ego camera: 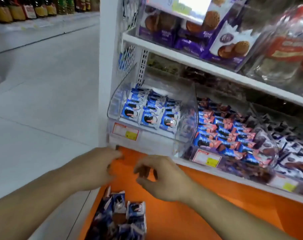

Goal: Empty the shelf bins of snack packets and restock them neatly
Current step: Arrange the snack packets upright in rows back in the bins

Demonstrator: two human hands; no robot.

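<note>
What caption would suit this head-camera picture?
Both empty hands, left and right, hover below a clear bin of blue snack packets.

Both bare forearms reach forward, side by side. The left hand (97, 168) and the right hand (162, 178) hang with loosely curled fingers, holding nothing, just apart.

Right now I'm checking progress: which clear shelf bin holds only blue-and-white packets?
The leftmost clear bin, beside the white end post. Its neighbour bin to the right holds blue-and-pink packets instead.

Bottles (26, 9) line a far shelf (top left); pale floor (43, 84); a clear jar (282, 44) at upper right
</note>
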